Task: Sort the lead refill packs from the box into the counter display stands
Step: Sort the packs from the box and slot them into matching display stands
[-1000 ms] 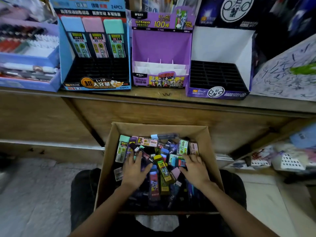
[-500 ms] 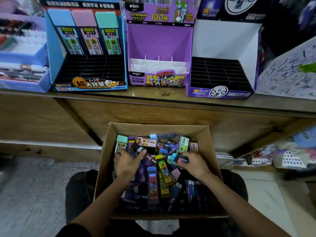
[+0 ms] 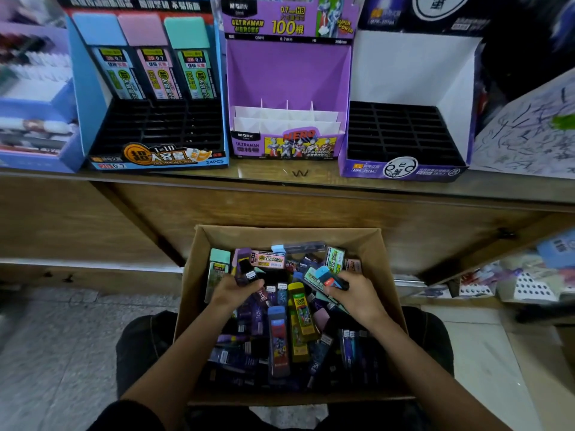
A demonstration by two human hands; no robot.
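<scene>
A cardboard box (image 3: 384,269) rests on my lap, heaped with several lead refill packs (image 3: 280,334) in mixed colours. My left hand (image 3: 235,290) grips a dark purple pack (image 3: 245,270) at the box's left side. My right hand (image 3: 357,295) holds a few packs (image 3: 326,276), one with a blue cap, at the right side. On the wooden counter (image 3: 280,178) stand three display stands: a blue one (image 3: 93,98) with black slots, a purple Ultraman one (image 3: 287,76) with white dividers, and a white-backed purple one (image 3: 413,66) with black slots.
A blue tray of pens (image 3: 34,126) sits at the counter's far left. A scribbled white sheet (image 3: 529,135) leans at the far right. Below the counter are wooden cabinet fronts (image 3: 311,209). Stationery on a low shelf (image 3: 522,281) lies to the right, above tiled floor (image 3: 62,353).
Both hands went from lying flat on the pile to curling around packs. Each has lifted its packs slightly off the heap, and the view has tilted closer to the stands.
</scene>
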